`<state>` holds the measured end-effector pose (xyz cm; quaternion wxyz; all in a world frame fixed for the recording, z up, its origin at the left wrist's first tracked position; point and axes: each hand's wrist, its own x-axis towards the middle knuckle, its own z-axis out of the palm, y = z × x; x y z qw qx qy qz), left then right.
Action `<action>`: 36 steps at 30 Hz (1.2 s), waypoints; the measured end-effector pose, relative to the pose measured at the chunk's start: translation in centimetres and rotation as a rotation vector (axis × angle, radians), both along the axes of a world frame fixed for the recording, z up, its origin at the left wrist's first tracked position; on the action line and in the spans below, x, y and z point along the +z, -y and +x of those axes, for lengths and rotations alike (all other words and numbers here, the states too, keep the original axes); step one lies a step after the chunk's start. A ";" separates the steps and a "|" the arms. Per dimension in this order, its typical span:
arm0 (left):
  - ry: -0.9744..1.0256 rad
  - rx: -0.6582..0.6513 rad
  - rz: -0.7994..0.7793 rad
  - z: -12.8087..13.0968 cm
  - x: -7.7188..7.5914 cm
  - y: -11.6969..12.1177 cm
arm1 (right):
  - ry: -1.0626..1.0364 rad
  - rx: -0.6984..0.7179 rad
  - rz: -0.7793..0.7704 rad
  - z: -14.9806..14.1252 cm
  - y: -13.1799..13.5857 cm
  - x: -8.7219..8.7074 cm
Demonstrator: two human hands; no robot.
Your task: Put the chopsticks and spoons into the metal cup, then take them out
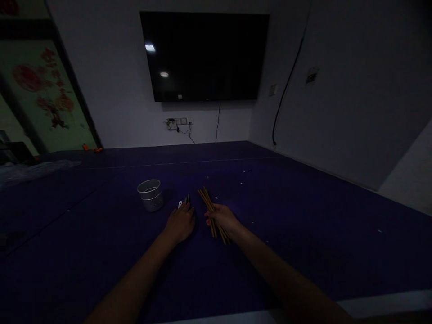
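Note:
A bundle of thin brown sticks, like chopsticks, lies across the dark blue table; my right hand is closed around its middle. My left hand rests on the table just left of it, fingers curled over a small dark and white object whose kind I cannot make out in the dim light. A small silver metal pot stands upright to the left of both hands.
A large dark TV hangs on the white wall behind, above a wall socket. A black cable runs down the right wall. Clear plastic wrap lies at the table's far left. The room is dim.

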<state>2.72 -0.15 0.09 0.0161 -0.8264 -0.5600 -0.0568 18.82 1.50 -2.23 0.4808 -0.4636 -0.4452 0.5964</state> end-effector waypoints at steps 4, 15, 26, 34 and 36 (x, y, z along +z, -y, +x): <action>0.010 0.023 -0.003 0.1 0.4 0.4 | 0.004 -0.003 0.010 0.1 -0.1 0.0; 0.048 -0.012 0.064 0.1 0.8 0.5 | -0.044 0.035 0.004 -0.7 0.2 0.4; 0.050 -0.151 0.204 0.9 2.0 1.1 | -0.096 0.120 0.097 -1.1 -0.2 -0.6; 0.031 -0.328 0.240 0.7 1.4 0.8 | -0.070 0.079 0.084 -1.1 0.0 -0.4; 0.027 -0.353 0.239 0.8 1.2 0.7 | -0.066 0.048 0.079 -1.1 0.1 -0.3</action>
